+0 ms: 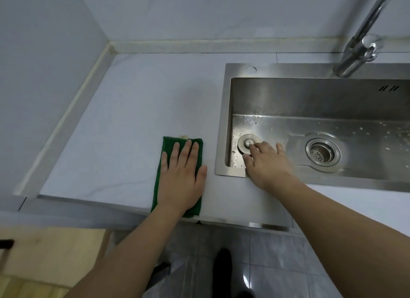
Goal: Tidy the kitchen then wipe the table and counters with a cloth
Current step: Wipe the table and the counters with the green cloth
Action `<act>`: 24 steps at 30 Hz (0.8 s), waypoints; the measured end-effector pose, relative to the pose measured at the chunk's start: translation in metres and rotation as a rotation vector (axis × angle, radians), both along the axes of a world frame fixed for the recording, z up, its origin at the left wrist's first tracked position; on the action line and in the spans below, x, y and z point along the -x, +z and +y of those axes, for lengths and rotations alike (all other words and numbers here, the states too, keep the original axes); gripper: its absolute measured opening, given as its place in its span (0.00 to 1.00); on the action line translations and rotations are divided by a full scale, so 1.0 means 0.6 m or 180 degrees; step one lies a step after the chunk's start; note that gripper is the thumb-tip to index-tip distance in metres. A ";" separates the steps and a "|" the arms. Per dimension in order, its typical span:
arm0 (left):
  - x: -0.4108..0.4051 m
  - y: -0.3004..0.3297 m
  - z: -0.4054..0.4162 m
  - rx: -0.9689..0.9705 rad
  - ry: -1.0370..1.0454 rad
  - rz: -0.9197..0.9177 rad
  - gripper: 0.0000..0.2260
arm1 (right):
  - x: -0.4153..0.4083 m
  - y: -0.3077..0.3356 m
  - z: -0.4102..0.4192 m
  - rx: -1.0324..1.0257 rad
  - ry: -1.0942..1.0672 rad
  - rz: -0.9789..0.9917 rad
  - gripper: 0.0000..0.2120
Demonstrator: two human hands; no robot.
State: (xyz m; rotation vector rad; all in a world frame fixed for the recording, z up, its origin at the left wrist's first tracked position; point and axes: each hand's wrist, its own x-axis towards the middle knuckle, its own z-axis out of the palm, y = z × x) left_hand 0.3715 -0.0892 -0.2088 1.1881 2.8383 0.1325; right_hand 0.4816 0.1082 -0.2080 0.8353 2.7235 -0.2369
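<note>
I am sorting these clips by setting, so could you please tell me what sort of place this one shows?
Most likely a home kitchen: a stainless steel sink with a faucet is set into a pale counter, and the left hand presses a green cloth flat on it.

Your left hand and right hand were bare, no rings or watch showing, forearms unsleeved, a dark shoe below, between your forearms.

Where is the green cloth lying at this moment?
In the head view, the green cloth lies flat on the counter near its front edge, left of the sink, under the left hand.
</note>
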 end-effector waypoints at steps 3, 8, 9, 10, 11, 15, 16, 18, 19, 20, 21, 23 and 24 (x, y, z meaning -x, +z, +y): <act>-0.007 0.002 0.004 0.0041 0.0126 0.0033 0.31 | 0.002 0.000 -0.001 0.0000 0.0008 0.0056 0.26; -0.071 0.001 0.025 -0.0085 0.0113 -0.0122 0.30 | 0.000 0.003 -0.002 0.0024 0.0019 0.0022 0.26; -0.077 0.000 0.027 -0.0098 0.0087 -0.0154 0.30 | -0.001 0.003 -0.002 0.0036 0.0032 -0.0010 0.27; -0.078 0.001 0.028 -0.0104 0.0073 -0.0166 0.30 | -0.002 0.003 -0.001 0.0047 0.0034 -0.0030 0.27; -0.076 0.002 0.029 -0.0109 0.0076 -0.0163 0.30 | -0.002 0.003 -0.001 0.0060 0.0031 -0.0043 0.27; -0.070 0.004 0.034 -0.0066 0.0082 -0.0168 0.31 | 0.000 0.001 0.001 0.0188 -0.0025 -0.0038 0.28; -0.070 0.006 0.036 -0.0044 0.0079 -0.0177 0.32 | 0.000 0.000 0.001 0.0229 -0.0041 -0.0039 0.28; -0.065 0.007 0.040 0.0005 0.0080 -0.0204 0.32 | 0.001 0.001 0.001 0.0293 -0.0069 -0.0067 0.29; -0.062 0.008 0.042 0.0031 0.0084 -0.0212 0.32 | 0.001 0.001 0.000 0.0325 -0.0083 -0.0100 0.29; -0.058 0.009 0.047 0.0045 0.0084 -0.0215 0.32 | 0.002 0.001 0.002 0.0369 -0.0103 -0.0129 0.29; -0.052 0.010 0.052 0.0049 0.0079 -0.0216 0.32 | 0.003 0.000 0.003 0.0422 -0.0118 -0.0167 0.29; -0.039 0.010 0.067 0.0050 0.0078 -0.0211 0.33 | 0.005 -0.002 0.007 0.0523 -0.0135 -0.0256 0.30; -0.030 0.011 0.078 0.0034 0.0079 -0.0198 0.33 | 0.009 -0.003 0.011 0.0580 -0.0153 -0.0273 0.31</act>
